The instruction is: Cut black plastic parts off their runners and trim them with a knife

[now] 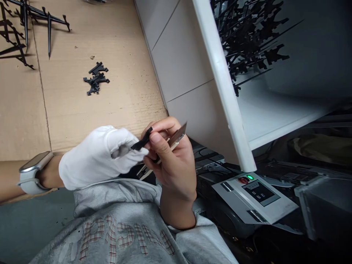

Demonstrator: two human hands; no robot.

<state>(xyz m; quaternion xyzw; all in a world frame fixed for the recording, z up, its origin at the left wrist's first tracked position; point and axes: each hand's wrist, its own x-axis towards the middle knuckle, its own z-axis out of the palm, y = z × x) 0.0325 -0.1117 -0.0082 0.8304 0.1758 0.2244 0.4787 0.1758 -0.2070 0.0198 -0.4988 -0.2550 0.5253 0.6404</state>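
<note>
In a white glove, my left hand (100,156) is closed on one end of a small black plastic part (143,140). My bare right hand (173,157) pinches the part's other end between thumb and finger. The same hand also grips a utility knife (173,146), its pale handle running through the palm and its blade sticking out up and to the right. The blade stands apart from the part. My fingers hide some of the handle and the part.
Several similar black pieces (96,79) lie on the cardboard-covered table (123,88). Branched black plastic frames (49,33) lie at the upper left. On the right, a white bin (228,84) holds many black pieces (250,33). Below it is a control box (255,198) with a green light.
</note>
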